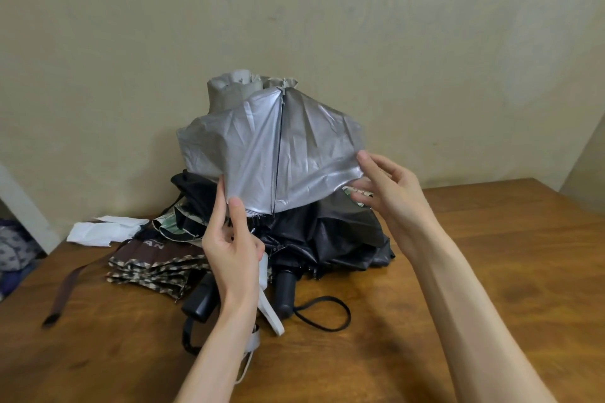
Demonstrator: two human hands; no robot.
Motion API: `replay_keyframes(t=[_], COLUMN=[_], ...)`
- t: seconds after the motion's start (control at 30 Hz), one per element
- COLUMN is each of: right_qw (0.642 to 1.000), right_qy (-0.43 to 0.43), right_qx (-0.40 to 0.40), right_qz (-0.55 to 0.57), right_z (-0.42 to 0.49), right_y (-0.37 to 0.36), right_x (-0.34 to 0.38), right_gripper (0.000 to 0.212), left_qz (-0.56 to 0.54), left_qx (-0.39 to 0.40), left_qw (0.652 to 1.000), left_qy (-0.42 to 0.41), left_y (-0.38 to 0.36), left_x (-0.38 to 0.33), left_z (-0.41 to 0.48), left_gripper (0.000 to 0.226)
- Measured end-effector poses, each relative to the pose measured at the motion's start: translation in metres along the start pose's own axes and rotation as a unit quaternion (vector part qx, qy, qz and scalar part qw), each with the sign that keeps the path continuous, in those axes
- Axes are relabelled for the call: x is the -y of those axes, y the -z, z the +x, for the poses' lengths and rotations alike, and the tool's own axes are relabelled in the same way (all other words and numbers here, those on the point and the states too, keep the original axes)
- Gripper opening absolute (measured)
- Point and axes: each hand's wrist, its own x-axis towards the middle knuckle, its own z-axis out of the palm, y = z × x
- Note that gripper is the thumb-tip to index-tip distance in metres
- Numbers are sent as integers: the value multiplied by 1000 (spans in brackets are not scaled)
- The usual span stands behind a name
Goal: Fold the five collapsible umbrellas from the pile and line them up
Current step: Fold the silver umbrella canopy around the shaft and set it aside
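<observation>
The wooden table (491,271) carries everything. The silver umbrella (271,147) is the biggest thing on it, held upright with its tip toward the wall and its canopy half spread, shiny lining facing me. I'd guess it is held up like that so the panels can be pleated along the ribs before rolling.

Directly under and behind the silver umbrella slumps the black umbrella (327,232), unfolded. Below and left of the silver umbrella lies a brown checked umbrella (154,265), flattened but loose. Further left of it sits a crumpled white sheet (101,231). None of the umbrellas looks finished or lined up.

The left hand (232,249) pinches the silver umbrella's lower hem, thumb on the lining, fingers curled behind. The right hand (389,193) nips the hem at the right corner between thumb and half-bent fingers, drawing the fabric taut.

Below the silver umbrella poke a white handle (270,307) and two black handles (284,291), one trailing a cord loop (324,314).

No box or bin shows; the table alone holds the pile.
</observation>
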Motion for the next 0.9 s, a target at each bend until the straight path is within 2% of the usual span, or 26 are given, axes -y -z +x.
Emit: replay_keyframes(t=[0.07,0.17,0.23,0.33,0.37,0.4,0.47,0.57,0.63,0.73,0.8,0.9], right_qw=[999,998,999,997,997,999,1000,998,999,995,987,978], right_qy=[-16,9,-7,-36,-27,-11,17,17,16,63,115,174], right_qx=[6,-19,-11,47,48,40,23,26,23,-50,-98,-96], right_qz=[-37,-64,-36,47,47,27,-6,50,20,-66,-54,-64], right_z=[0,1,2,0,0,0,-1,-3,-3,-2,-3,-1], right_y=[1,-1,-1,4,6,7,5,-2,-3,-3,-3,1], right_x=[0,-4,-4,0,1,2,3,6,6,2,3,6], right_gripper=[37,17,17,19,9,8,20,12,6,37,29,20], left_qz=[-1,-4,-9,-18,-22,-24,-27,-27,-25,-16,-1,4], left_qx=[-2,-10,-15,-19,-15,-11,-1,8,17,32,35,32], left_qw=[1000,1000,1000,1000,1000,1000,999,999,999,999,999,999], left_qy=[1,1,4,10,13,15,17,18,13,2,-3,-10], left_y=[0,1,1,0,0,0,1,1,0,-1,-1,-1], left_x=[-1,-3,-3,-4,-4,-3,-2,-2,-3,-6,-5,-4], left_z=[0,0,1,2,3,3,3,1,0,-1,-2,-3], left_gripper=[41,40,40,39,39,39,40,42,42,41,43,44])
